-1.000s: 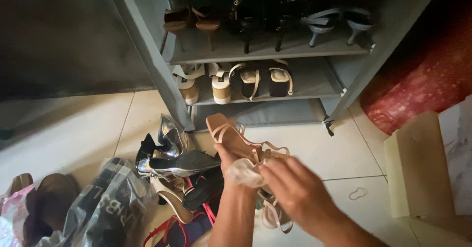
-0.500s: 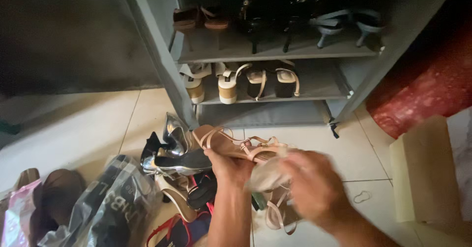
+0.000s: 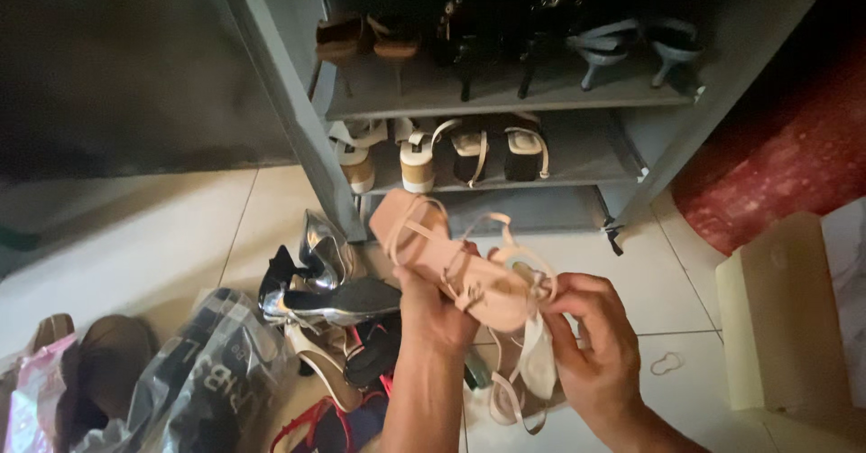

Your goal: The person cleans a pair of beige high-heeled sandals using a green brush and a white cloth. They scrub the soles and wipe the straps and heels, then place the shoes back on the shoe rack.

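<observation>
Beige strappy sandal [image 3: 451, 259], flat-soled, held up over the tiled floor [image 3: 171, 236] in front of the grey shoe rack [image 3: 298, 137], toe pointing far and left, heel end near and right. Gripped from beneath by left hand [image 3: 433, 309], fingers curled round the sole at mid-length, so that upper and straps stay exposed. Right hand [image 3: 591, 345] closed on the heel-end straps near the buckle, thumb and fingers pinching; a pale loose piece, perhaps a strap or the matching sandal's part, hanging below that hand, cannot tell which. Two-handed hold apparently for steadying the sole while working the straps.

Directly beneath, on the floor: second pale sandal [image 3: 505, 390], partly hidden by the wrists. To the left of it, a loose heap: silver pointed heels [image 3: 316, 277] lying on their sides, a tan heeled shoe [image 3: 316, 363], dark sandals [image 3: 374, 354], something red-strapped at the near edge. Farther left, clear plastic bags [image 3: 207, 372] with dark shoes inside, and brown shoes [image 3: 99, 363] near the left edge.

On the rack, pairs set toe-out in rows: lower shelf with white-strapped block heels [image 3: 415, 155] and dark sandals with pale straps [image 3: 505, 146]; upper shelf with brown, black and grey-blue heels [image 3: 622, 42]. Right of the rack, a red patterned cloth [image 3: 785, 155]; near right, a pale cardboard box [image 3: 785, 318]. Small rubber band [image 3: 666, 363] loose on the tile.
</observation>
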